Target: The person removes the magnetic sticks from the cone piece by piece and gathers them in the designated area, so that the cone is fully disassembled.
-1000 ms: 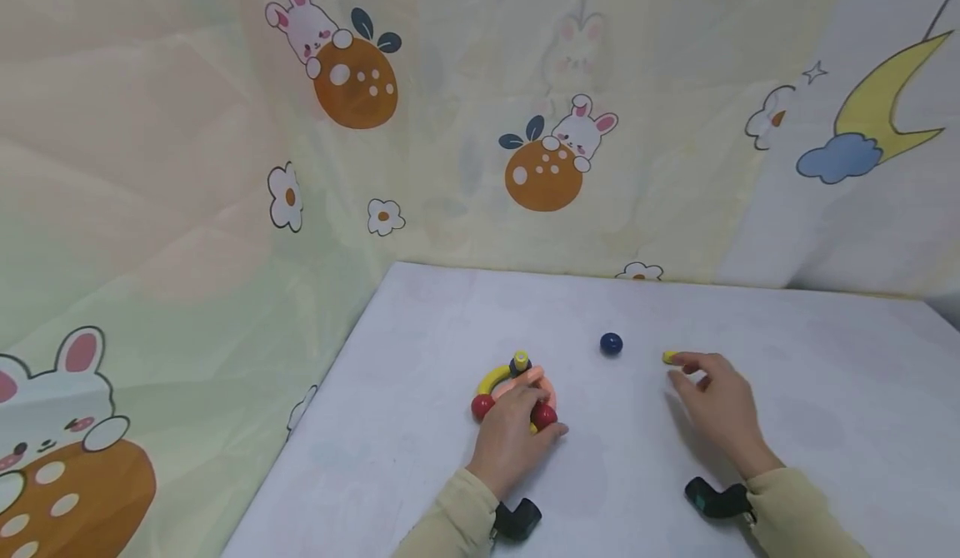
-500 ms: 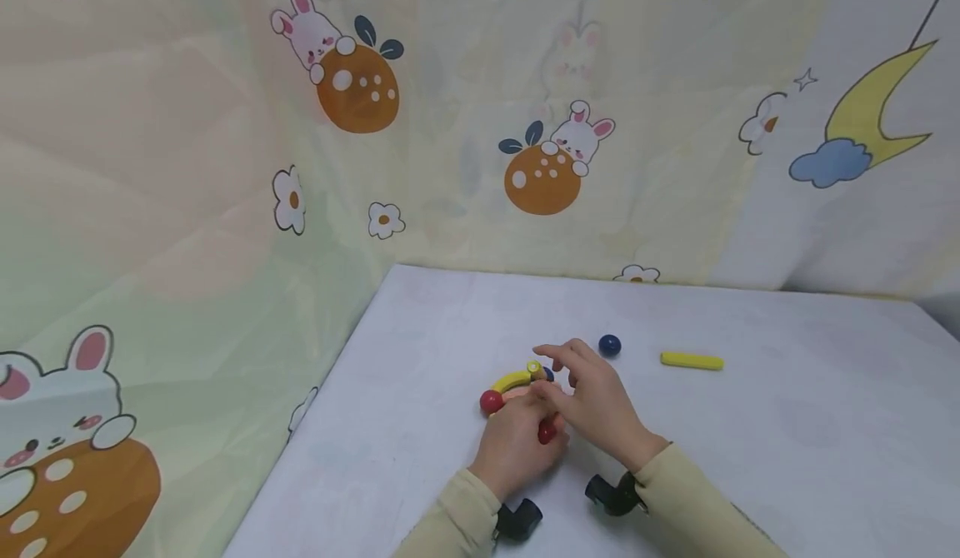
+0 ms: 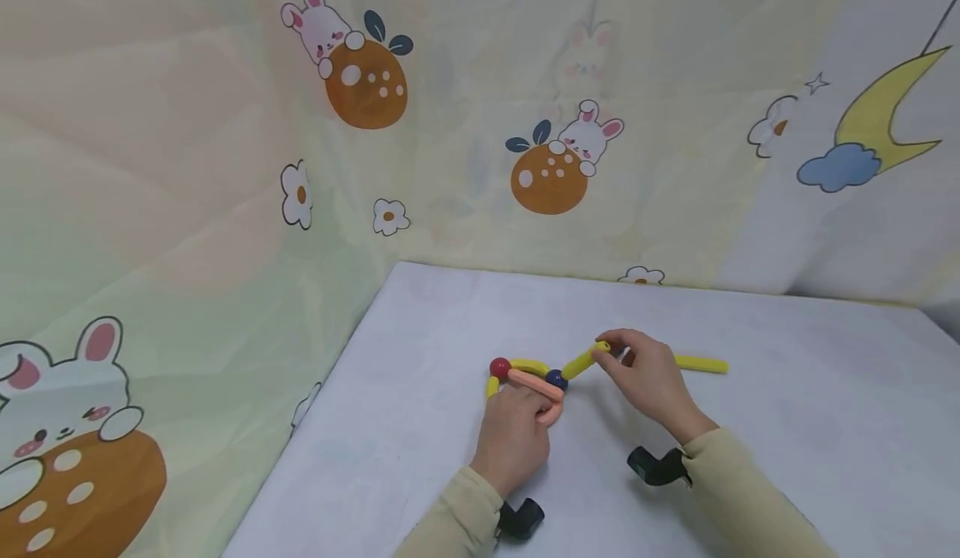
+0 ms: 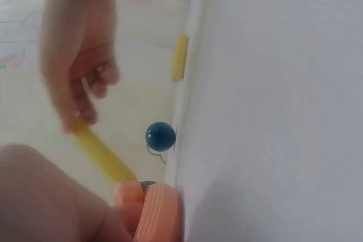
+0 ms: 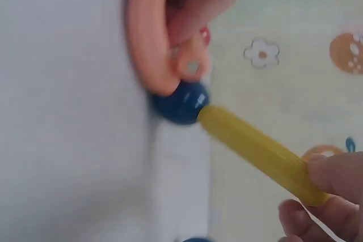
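Observation:
The left hand (image 3: pixel 513 441) grips a joined toy structure with curved orange pieces (image 3: pixel 536 384), a red ball (image 3: pixel 500 367), yellow pieces (image 3: pixel 529 366) and a blue ball (image 3: pixel 557 379). A straight yellow stick (image 3: pixel 583 361) slants up from that blue ball, and the right hand (image 3: pixel 651 381) pinches its far end. In the right wrist view the yellow stick (image 5: pixel 258 150) meets the blue ball (image 5: pixel 182 103), beside the orange pieces (image 5: pixel 148 35). The left wrist view shows the stick (image 4: pixel 103 154) between the right hand (image 4: pixel 79 55) and the orange pieces (image 4: pixel 160 213).
Another yellow stick (image 3: pixel 701 364) lies on the white table (image 3: pixel 825 391), right of and beyond the right hand. A separate blue ball (image 4: pixel 160 136) shows in the left wrist view. Printed cloth (image 3: pixel 465 125) hangs behind the table.
The right hand moved left from the loose stick to the structure, then slightly back right, pinching the joined stick. The structure has turned, its red ball now farther back, and the stick leans right.

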